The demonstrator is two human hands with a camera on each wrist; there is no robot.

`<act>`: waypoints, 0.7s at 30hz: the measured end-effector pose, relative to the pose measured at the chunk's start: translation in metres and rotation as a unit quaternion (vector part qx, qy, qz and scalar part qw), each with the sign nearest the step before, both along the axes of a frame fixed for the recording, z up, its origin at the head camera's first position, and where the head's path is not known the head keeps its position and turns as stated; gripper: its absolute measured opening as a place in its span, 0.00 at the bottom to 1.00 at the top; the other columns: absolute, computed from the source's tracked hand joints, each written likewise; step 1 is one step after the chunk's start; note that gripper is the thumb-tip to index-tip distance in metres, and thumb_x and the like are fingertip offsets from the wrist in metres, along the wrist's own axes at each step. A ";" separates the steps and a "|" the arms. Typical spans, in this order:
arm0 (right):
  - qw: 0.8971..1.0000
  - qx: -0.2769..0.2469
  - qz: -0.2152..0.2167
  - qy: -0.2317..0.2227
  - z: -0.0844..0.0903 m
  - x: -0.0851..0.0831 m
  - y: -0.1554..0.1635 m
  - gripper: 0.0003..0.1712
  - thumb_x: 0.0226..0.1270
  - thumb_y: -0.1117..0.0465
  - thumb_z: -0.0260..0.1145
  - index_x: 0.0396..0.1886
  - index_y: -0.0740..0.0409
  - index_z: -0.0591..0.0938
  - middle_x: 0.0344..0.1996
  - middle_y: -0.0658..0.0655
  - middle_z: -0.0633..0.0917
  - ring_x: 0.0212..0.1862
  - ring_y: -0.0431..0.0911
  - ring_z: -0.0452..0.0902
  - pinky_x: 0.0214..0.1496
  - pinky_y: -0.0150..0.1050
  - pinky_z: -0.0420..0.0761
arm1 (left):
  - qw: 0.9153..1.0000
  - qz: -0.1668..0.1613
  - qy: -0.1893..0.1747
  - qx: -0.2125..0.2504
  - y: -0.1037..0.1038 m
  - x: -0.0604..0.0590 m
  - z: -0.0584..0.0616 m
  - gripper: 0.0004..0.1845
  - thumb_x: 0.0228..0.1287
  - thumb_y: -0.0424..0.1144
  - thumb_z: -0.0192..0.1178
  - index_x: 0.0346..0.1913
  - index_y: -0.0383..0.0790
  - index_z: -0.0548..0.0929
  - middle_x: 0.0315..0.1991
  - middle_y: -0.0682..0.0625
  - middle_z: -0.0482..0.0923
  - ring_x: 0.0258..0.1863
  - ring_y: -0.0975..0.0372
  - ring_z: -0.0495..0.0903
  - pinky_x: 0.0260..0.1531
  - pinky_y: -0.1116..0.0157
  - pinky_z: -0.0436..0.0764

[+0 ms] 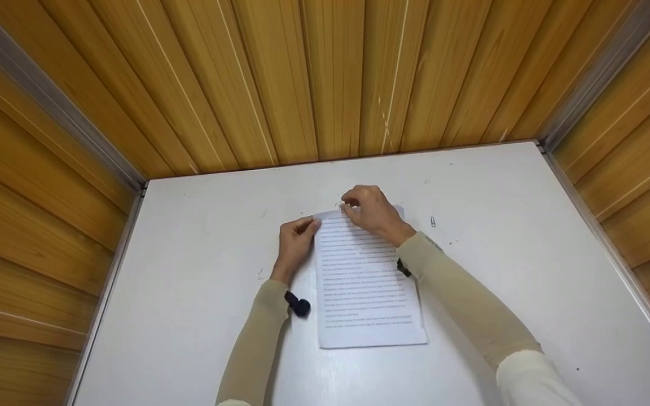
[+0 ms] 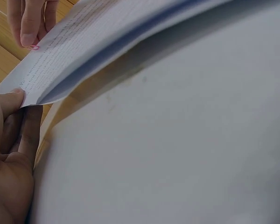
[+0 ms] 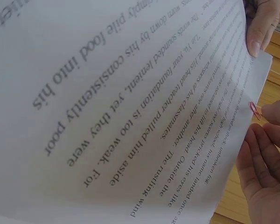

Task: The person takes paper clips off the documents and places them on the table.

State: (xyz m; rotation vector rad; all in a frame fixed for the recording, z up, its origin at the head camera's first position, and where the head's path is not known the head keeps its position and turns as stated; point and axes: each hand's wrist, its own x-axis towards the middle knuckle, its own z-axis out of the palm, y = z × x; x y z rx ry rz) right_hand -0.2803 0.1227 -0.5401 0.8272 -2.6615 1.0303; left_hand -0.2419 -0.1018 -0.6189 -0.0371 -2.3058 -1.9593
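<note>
Printed sheets of paper lie on the white table, their top edge lifted a little. My left hand pinches the top left corner, thumb on the printed face and fingers beneath, as the left wrist view shows. A pink paper clip sits at the top edge of the sheets, pinched between thumb and fingertips of my right hand. In the right wrist view the clip's loop overlaps the paper's edge; how far it is slid on I cannot tell. The stack's layers show along its side in the left wrist view.
Another paper clip lies on the table to the right of the sheets. Wood-patterned panels rise behind the table and at both sides. Small dark specks and faint marks dot the tabletop.
</note>
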 end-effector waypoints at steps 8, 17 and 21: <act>0.996 -0.047 -0.015 -0.077 0.001 -0.004 0.001 0.10 0.77 0.63 0.69 0.48 0.63 0.92 0.41 0.58 0.93 0.44 0.50 0.88 0.50 0.46 0.87 | 1.000 0.003 -0.005 -0.013 -0.002 0.001 0.002 0.13 0.75 0.37 0.69 0.55 0.32 0.91 0.49 0.40 0.91 0.48 0.56 0.88 0.51 0.65 0.82; 0.991 -0.043 -0.035 -0.121 -0.003 -0.004 0.000 0.10 0.79 0.61 0.68 0.48 0.61 0.92 0.41 0.56 0.93 0.44 0.49 0.87 0.51 0.45 0.85 | 1.000 0.003 -0.013 -0.019 -0.002 0.002 -0.001 0.15 0.75 0.38 0.69 0.57 0.33 0.90 0.51 0.41 0.91 0.49 0.56 0.88 0.53 0.63 0.83; 0.991 -0.045 -0.030 -0.124 -0.002 -0.004 -0.001 0.10 0.79 0.62 0.67 0.46 0.61 0.92 0.40 0.56 0.93 0.43 0.49 0.86 0.50 0.45 0.84 | 1.000 0.001 -0.012 -0.018 -0.001 0.002 -0.001 0.14 0.75 0.37 0.69 0.57 0.33 0.90 0.52 0.41 0.91 0.50 0.55 0.88 0.55 0.61 0.83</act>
